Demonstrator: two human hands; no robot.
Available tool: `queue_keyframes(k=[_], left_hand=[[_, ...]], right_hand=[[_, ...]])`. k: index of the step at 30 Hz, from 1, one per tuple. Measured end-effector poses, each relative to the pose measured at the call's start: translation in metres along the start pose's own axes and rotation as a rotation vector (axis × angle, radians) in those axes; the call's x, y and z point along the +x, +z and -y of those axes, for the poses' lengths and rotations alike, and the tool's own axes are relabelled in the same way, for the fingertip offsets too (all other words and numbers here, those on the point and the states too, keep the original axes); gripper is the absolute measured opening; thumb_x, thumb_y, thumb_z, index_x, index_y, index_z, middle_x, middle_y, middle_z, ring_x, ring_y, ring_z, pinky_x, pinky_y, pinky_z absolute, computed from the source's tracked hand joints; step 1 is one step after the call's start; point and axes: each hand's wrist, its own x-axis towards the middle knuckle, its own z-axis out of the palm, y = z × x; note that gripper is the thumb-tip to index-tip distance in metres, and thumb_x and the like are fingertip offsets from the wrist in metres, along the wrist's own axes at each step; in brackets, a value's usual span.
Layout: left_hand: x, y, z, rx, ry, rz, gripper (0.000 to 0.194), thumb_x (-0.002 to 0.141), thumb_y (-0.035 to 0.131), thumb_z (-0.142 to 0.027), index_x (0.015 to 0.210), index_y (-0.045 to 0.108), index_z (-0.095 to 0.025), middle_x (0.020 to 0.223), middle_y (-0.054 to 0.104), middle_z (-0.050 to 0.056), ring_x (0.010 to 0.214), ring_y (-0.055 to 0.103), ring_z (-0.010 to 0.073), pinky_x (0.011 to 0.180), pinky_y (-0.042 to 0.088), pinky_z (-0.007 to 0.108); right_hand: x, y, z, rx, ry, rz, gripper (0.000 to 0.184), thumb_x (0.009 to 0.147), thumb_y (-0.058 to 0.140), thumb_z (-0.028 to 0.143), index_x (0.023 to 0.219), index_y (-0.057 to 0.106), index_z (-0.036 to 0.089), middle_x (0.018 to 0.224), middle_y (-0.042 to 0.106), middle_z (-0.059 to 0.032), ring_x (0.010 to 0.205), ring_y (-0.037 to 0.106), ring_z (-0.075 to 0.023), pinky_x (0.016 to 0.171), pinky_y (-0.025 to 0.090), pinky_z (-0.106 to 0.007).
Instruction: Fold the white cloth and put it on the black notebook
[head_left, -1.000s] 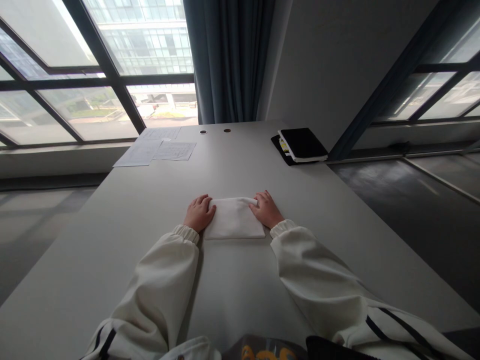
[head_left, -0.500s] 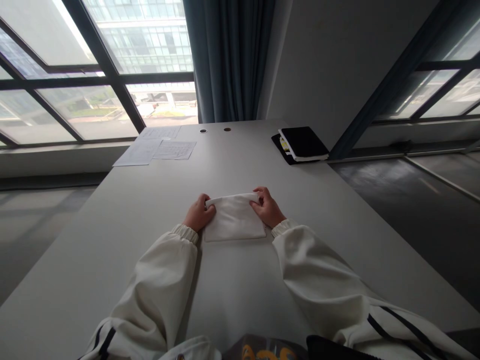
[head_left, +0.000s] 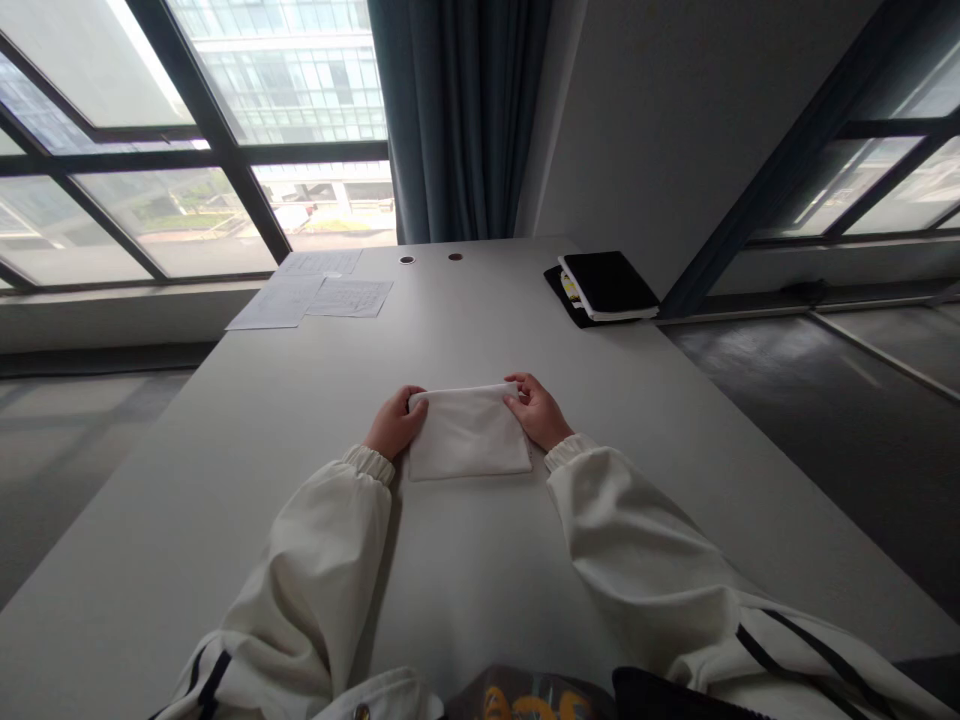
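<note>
A folded white cloth [head_left: 469, 433] is lying near the middle of the grey bench [head_left: 225, 470], between the person's two hands. The left hand [head_left: 395, 421] is curling around the cloth's far left corner, pinching it, while the right hand [head_left: 535, 410] is gripping the far right corner, fingers closed over the edge. Far off to the left, sheets of paper [head_left: 315, 296] are lying flat; far right, a black notebook [head_left: 606, 285] is resting near the bench edge.
</note>
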Motion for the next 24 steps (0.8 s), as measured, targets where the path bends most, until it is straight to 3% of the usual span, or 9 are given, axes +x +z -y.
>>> queue_keyframes(k=[3,5,7,10,14,17,20,24], left_hand=[[0.0,0.001,-0.002,0.021,-0.001,-0.033,0.035,0.094,0.05,-0.05,0.109,0.066,-0.021,0.099,0.073,0.005,0.093,0.065,0.0224,0.086,0.05,0.035],[0.0,0.002,-0.002,0.019,-0.001,-0.053,0.035,0.097,0.048,-0.049,0.112,0.062,-0.022,0.1,0.072,0.006,0.094,0.065,0.0228,0.088,0.051,0.036],[-0.001,0.003,-0.002,0.019,0.012,-0.079,0.036,0.098,0.046,-0.049,0.119,0.057,-0.022,0.106,0.071,0.008,0.098,0.066,0.0236,0.091,0.051,0.038],[-0.003,0.003,-0.003,0.053,0.04,-0.108,0.036,0.099,0.044,-0.046,0.124,0.052,-0.022,0.115,0.07,0.012,0.107,0.067,0.025,0.096,0.05,0.04],[-0.004,0.0,-0.008,0.181,-0.023,-0.118,0.03,0.099,0.045,-0.042,0.121,0.054,-0.024,0.102,0.073,0.008,0.095,0.069,0.0242,0.087,0.051,0.037],[-0.003,-0.004,-0.013,0.315,-0.131,-0.121,0.024,0.098,0.049,-0.042,0.111,0.059,-0.025,0.087,0.071,0.005,0.084,0.069,0.0248,0.079,0.049,0.034],[-0.001,-0.005,-0.012,0.411,-0.205,-0.123,0.026,0.098,0.05,-0.044,0.111,0.061,-0.024,0.083,0.071,0.005,0.084,0.068,0.0272,0.079,0.049,0.036],[0.0,-0.005,-0.011,0.524,-0.062,-0.206,0.03,0.095,0.056,-0.036,0.119,0.063,-0.018,0.105,0.071,0.012,0.105,0.065,0.0301,0.098,0.048,0.043]], right_hand=[[0.001,0.001,-0.005,0.061,-0.035,-0.046,0.038,0.083,0.067,0.041,0.118,0.063,0.026,0.11,0.067,-0.0019,0.076,0.067,-0.015,0.067,0.054,-0.026],[0.001,0.0,-0.004,0.05,-0.067,-0.064,0.031,0.086,0.065,0.041,0.113,0.067,0.026,0.111,0.068,-0.0019,0.078,0.066,-0.0147,0.071,0.056,-0.027],[0.001,0.0,-0.003,0.013,-0.137,-0.08,0.023,0.089,0.063,0.041,0.102,0.072,0.025,0.114,0.068,-0.0037,0.092,0.068,-0.0177,0.086,0.057,-0.031],[0.001,-0.001,-0.003,-0.065,-0.222,-0.105,0.021,0.09,0.062,0.038,0.093,0.076,0.022,0.121,0.067,-0.0074,0.115,0.065,-0.0226,0.108,0.049,-0.038],[0.002,0.0,-0.01,-0.2,-0.223,-0.014,0.032,0.091,0.059,0.033,0.115,0.076,0.02,0.141,0.058,-0.0131,0.128,0.061,-0.0259,0.113,0.047,-0.043],[0.002,0.003,-0.016,-0.446,-0.287,0.096,0.044,0.087,0.063,0.027,0.129,0.072,0.018,0.154,0.048,-0.0159,0.144,0.044,-0.0326,0.122,0.037,-0.053],[0.002,0.005,-0.015,-0.684,-0.324,0.122,0.047,0.088,0.062,0.025,0.134,0.07,0.017,0.152,0.051,-0.0167,0.151,0.03,-0.0366,0.125,0.026,-0.061],[-0.003,0.006,0.001,-0.894,-0.265,0.102,0.043,0.094,0.058,0.026,0.134,0.069,0.013,0.135,0.063,-0.0201,0.135,0.047,-0.0346,0.119,0.035,-0.053]])
